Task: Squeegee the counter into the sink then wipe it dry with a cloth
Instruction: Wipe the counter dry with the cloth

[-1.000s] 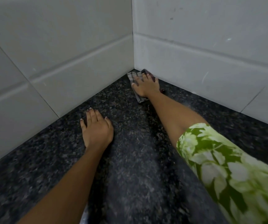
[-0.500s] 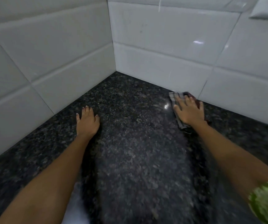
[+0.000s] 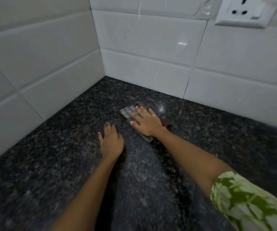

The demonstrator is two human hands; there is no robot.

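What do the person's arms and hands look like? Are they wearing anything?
Both hands are bare, with no gloves: the left hand and the right hand. The left arm shows no sleeve. The right arm has a short sleeve with a green and white leafy print.

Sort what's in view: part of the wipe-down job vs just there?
In the job:
- checked cloth, flat under the right hand
- dark granite counter
- left hand, resting flat on the counter

Just there:
- wall socket
- white wall tiles
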